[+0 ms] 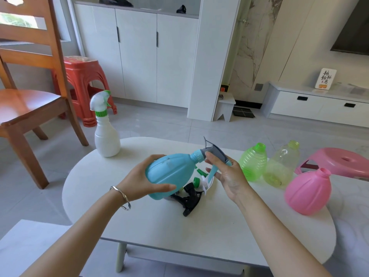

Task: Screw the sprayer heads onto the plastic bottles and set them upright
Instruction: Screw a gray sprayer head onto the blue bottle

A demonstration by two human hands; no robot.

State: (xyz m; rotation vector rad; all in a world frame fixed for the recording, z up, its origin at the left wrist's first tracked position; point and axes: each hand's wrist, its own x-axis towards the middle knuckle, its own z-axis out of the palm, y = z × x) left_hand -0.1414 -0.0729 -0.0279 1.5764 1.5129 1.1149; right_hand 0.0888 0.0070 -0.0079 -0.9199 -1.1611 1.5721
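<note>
My left hand [139,179] grips the body of a light blue bottle [171,174], tilted above the white table [159,222] with its neck pointing up and right. On that neck sits a grey and blue sprayer head [216,153], and my right hand [227,174] holds it with thumb and fingers. A white bottle [106,134] with a white and green sprayer stands upright at the table's far left. On the right stand a green bottle [253,161], a clear yellowish bottle [281,163] and a pink bottle [308,191], all without heads.
A black sprayer head [188,198] and a green and white one [200,177] lie on the table under the blue bottle. A wooden chair [30,96] and red stools [85,84] stand at the left, and a pink stool [339,160] at the right.
</note>
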